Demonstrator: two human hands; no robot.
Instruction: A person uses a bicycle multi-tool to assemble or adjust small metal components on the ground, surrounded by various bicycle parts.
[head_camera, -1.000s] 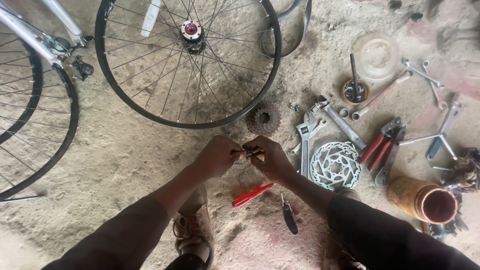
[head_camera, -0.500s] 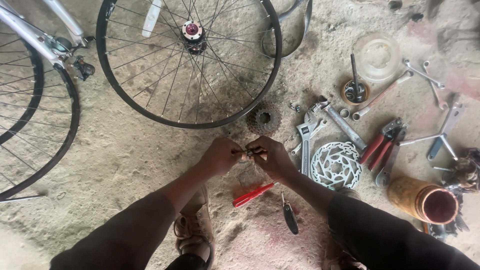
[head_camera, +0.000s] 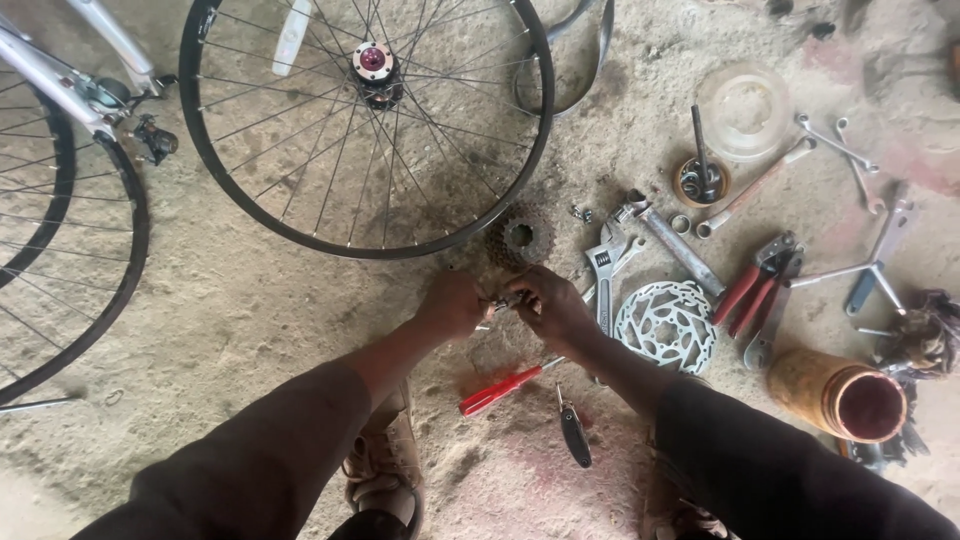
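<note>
— Firstly, the left side?
— Left hand (head_camera: 452, 305) pinches one end of a small metal part (head_camera: 498, 303), low over the dirt floor (head_camera: 250, 300).
— And rightward?
— Part lies roughly level between both hands, near the cassette (head_camera: 520, 238). Right hand (head_camera: 552, 308) is clamped on its other end; both equally near.

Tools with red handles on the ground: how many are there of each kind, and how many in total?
Red-handled screwdriver: 1
Red-handled pliers: 1
Total: 2
</note>
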